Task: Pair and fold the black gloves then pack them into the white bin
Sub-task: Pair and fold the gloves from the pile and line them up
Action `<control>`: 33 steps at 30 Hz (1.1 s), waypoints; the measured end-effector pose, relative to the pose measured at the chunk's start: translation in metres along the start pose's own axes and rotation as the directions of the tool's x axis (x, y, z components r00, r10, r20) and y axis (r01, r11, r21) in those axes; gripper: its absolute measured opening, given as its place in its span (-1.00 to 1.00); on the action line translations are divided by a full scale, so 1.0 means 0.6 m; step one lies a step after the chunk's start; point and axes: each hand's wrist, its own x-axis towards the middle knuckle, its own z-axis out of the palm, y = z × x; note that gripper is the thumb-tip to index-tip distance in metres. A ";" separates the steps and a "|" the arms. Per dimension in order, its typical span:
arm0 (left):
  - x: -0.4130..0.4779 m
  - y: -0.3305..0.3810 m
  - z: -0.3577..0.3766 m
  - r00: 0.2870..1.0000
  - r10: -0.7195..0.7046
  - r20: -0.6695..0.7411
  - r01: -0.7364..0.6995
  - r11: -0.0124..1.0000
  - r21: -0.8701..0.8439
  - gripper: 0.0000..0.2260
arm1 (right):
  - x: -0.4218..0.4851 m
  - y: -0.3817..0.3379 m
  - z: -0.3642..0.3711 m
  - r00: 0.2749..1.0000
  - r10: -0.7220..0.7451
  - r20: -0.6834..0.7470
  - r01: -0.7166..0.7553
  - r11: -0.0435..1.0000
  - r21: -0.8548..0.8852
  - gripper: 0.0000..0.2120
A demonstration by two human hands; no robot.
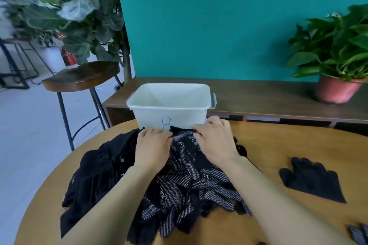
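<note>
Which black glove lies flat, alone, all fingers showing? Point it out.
The plain glove on the table's right, beyond the right hand. It lies spread, apart from the heap; others are tangled or cut off by the frame.

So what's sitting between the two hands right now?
In the head view, the cuff end of a dotted black glove spans the gap between left hand and right hand, just before the white bin.
</note>
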 end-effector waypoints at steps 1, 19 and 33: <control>0.003 -0.004 0.009 1.000 -0.013 -0.004 0.013 1.000 0.009 -0.74 | 0.017 -0.002 0.011 1.000 0.012 0.028 -0.012 1.000 0.005 -0.71; -0.005 0.015 -0.020 0.963 -0.230 0.137 0.251 0.955 -0.156 -0.42 | 0.036 -0.047 0.011 0.981 0.182 -0.072 -0.118 0.841 0.527 -0.64; -0.086 0.173 -0.194 0.885 0.035 0.465 0.452 0.176 -0.874 -0.78 | -0.154 -0.012 -0.247 0.870 0.312 0.382 -0.482 0.375 0.792 -0.66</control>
